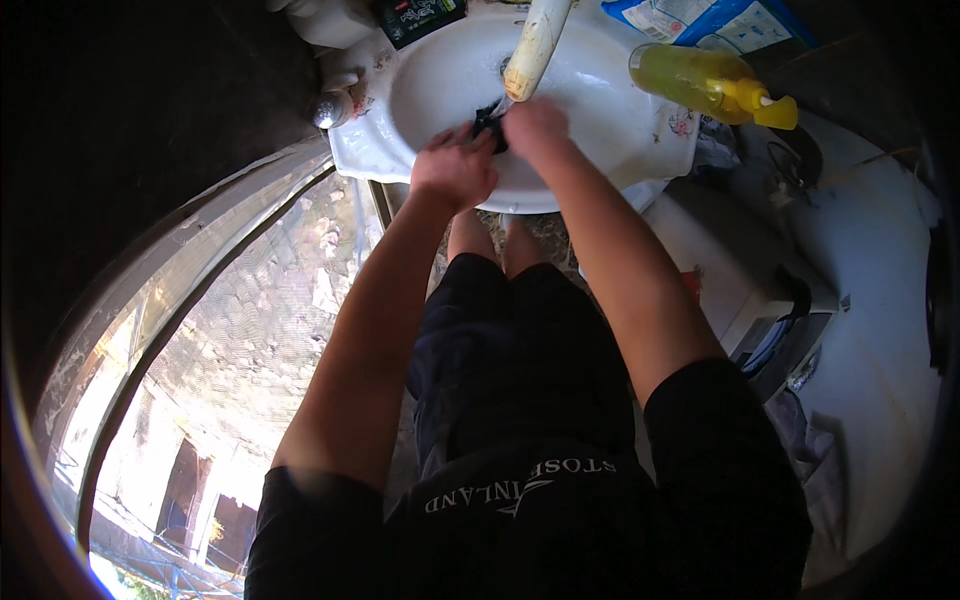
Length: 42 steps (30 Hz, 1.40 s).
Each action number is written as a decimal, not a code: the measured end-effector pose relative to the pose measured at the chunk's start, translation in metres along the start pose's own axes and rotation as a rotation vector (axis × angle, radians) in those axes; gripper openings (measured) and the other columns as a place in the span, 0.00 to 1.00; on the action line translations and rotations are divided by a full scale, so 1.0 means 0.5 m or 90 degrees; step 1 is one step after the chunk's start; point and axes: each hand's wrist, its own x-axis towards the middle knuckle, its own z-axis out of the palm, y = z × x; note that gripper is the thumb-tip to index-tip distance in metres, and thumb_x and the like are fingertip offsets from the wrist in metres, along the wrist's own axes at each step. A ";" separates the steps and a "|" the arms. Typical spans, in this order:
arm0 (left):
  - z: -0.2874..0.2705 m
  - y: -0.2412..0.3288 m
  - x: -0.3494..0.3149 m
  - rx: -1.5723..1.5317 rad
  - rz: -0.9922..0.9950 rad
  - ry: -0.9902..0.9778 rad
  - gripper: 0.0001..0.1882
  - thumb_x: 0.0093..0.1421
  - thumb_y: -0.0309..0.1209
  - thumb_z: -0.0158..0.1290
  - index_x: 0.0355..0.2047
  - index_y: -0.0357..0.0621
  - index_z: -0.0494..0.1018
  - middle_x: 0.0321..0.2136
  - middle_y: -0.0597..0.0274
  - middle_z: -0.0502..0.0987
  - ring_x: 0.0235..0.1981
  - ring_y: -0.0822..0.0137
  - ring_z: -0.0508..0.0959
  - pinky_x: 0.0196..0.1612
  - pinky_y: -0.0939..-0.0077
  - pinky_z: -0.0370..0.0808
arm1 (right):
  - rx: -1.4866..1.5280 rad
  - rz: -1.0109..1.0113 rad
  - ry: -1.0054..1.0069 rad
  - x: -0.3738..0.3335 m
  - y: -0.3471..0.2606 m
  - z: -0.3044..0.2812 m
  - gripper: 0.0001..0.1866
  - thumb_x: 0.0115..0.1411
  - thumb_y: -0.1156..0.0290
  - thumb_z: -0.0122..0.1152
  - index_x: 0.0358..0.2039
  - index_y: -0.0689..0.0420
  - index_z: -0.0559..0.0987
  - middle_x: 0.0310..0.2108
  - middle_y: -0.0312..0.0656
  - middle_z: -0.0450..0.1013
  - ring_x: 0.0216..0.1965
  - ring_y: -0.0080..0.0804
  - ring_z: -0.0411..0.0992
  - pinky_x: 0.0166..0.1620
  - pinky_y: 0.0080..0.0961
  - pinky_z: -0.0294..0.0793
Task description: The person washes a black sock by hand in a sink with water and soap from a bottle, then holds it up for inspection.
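Over the white sink (610, 160), my hands are working a small black cloth (488, 127) that looks wet and bunched. My left hand (458, 170) presses its fingers onto the cloth from the near left. On the other side my right hand (537, 128) is closed in a fist against it, a little blurred by motion; its fingertips are hidden. Directly above hangs a worn whitish spout (538, 45), with what looks like a thin stream of water falling from its end onto the cloth.
A pump bottle of yellow liquid (690, 82) is at the sink's right rim, near a blue packet (710, 20). At the back left are a black packet (415, 18) and a small metal-capped jar (331, 108). A mesh window (270, 290) lies left, a pale box-shaped appliance (725, 265) right.
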 end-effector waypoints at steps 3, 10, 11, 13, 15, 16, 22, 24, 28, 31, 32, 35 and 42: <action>-0.002 0.000 0.009 -0.013 0.007 0.017 0.24 0.58 0.40 0.46 0.55 0.51 0.72 0.59 0.69 0.71 0.64 0.64 0.65 0.66 0.64 0.61 | -0.008 -0.074 -0.034 -0.017 -0.003 0.011 0.14 0.66 0.64 0.45 0.46 0.52 0.76 0.47 0.45 0.76 0.50 0.42 0.73 0.47 0.41 0.75; 0.004 -0.009 0.004 0.013 -0.006 -0.027 0.24 0.59 0.40 0.45 0.54 0.52 0.73 0.58 0.69 0.73 0.63 0.64 0.67 0.66 0.65 0.61 | 0.083 -0.009 -0.017 -0.031 -0.062 -0.043 0.12 0.63 0.64 0.49 0.41 0.52 0.78 0.41 0.44 0.77 0.47 0.44 0.73 0.44 0.44 0.75; 0.005 -0.008 0.004 0.005 -0.005 -0.006 0.24 0.59 0.40 0.46 0.54 0.52 0.73 0.58 0.69 0.73 0.63 0.64 0.67 0.66 0.65 0.61 | 0.042 -0.025 0.015 -0.026 -0.041 -0.023 0.12 0.63 0.63 0.49 0.41 0.52 0.78 0.41 0.45 0.77 0.47 0.44 0.73 0.44 0.45 0.75; 0.006 0.002 0.009 -0.016 0.009 0.036 0.23 0.58 0.40 0.46 0.54 0.52 0.73 0.58 0.69 0.72 0.63 0.65 0.67 0.66 0.65 0.61 | -0.040 -0.042 0.077 -0.009 0.052 0.036 0.12 0.63 0.62 0.50 0.42 0.52 0.78 0.41 0.47 0.77 0.47 0.45 0.73 0.45 0.45 0.75; 0.006 0.002 0.007 -0.019 0.010 0.036 0.23 0.58 0.39 0.46 0.54 0.52 0.73 0.58 0.69 0.72 0.63 0.65 0.67 0.66 0.66 0.61 | -0.086 -0.005 0.079 0.003 0.069 0.019 0.12 0.62 0.63 0.51 0.40 0.53 0.78 0.40 0.49 0.78 0.46 0.48 0.74 0.45 0.47 0.75; 0.007 0.001 0.007 -0.017 0.009 0.035 0.23 0.58 0.39 0.47 0.54 0.52 0.73 0.58 0.69 0.72 0.63 0.65 0.67 0.66 0.66 0.62 | -0.102 -0.024 0.038 0.010 0.057 0.020 0.12 0.62 0.63 0.51 0.40 0.53 0.78 0.39 0.49 0.78 0.46 0.48 0.74 0.45 0.47 0.75; 0.004 -0.001 0.005 -0.021 0.010 0.023 0.23 0.58 0.40 0.47 0.55 0.53 0.73 0.57 0.70 0.73 0.63 0.64 0.67 0.65 0.65 0.62 | -0.044 -0.007 0.078 -0.016 0.055 0.037 0.13 0.64 0.61 0.47 0.40 0.51 0.78 0.39 0.44 0.78 0.48 0.45 0.73 0.48 0.46 0.73; 0.010 -0.003 0.005 -0.018 0.014 0.045 0.23 0.58 0.40 0.46 0.54 0.53 0.73 0.57 0.70 0.73 0.63 0.64 0.67 0.65 0.64 0.63 | -0.091 0.030 0.086 -0.007 0.064 0.016 0.12 0.64 0.62 0.48 0.41 0.51 0.78 0.39 0.43 0.79 0.48 0.44 0.74 0.46 0.44 0.74; 0.006 -0.006 0.009 -0.004 0.011 0.021 0.23 0.58 0.40 0.46 0.54 0.53 0.73 0.58 0.70 0.73 0.63 0.64 0.67 0.65 0.63 0.63 | 0.012 -0.214 0.038 -0.033 -0.009 0.021 0.11 0.63 0.63 0.49 0.39 0.52 0.79 0.38 0.46 0.79 0.46 0.45 0.75 0.45 0.42 0.76; 0.002 0.000 0.004 -0.011 0.014 0.020 0.23 0.59 0.40 0.46 0.55 0.53 0.72 0.58 0.69 0.72 0.63 0.64 0.67 0.65 0.63 0.63 | -0.072 -0.011 0.058 -0.005 0.069 0.020 0.11 0.63 0.64 0.50 0.40 0.52 0.78 0.37 0.46 0.79 0.45 0.45 0.75 0.45 0.42 0.76; 0.007 0.001 0.003 -0.015 0.014 0.028 0.24 0.59 0.40 0.46 0.55 0.53 0.72 0.58 0.69 0.72 0.63 0.64 0.67 0.65 0.63 0.63 | -0.080 0.008 0.092 -0.011 0.078 0.009 0.12 0.63 0.63 0.50 0.41 0.53 0.78 0.38 0.46 0.79 0.46 0.45 0.74 0.45 0.43 0.75; 0.015 0.000 0.009 -0.002 0.004 0.042 0.24 0.59 0.40 0.46 0.55 0.54 0.72 0.58 0.69 0.72 0.63 0.65 0.67 0.65 0.64 0.62 | -0.092 -0.073 0.092 -0.005 0.010 0.017 0.10 0.61 0.65 0.51 0.37 0.54 0.77 0.36 0.47 0.78 0.43 0.49 0.74 0.43 0.49 0.75; 0.004 0.003 0.001 -0.024 0.015 0.047 0.22 0.58 0.42 0.47 0.52 0.53 0.74 0.57 0.68 0.73 0.62 0.64 0.68 0.64 0.64 0.64 | -0.102 0.005 0.085 -0.011 0.054 0.011 0.11 0.62 0.64 0.51 0.39 0.52 0.78 0.38 0.44 0.79 0.46 0.43 0.75 0.47 0.44 0.74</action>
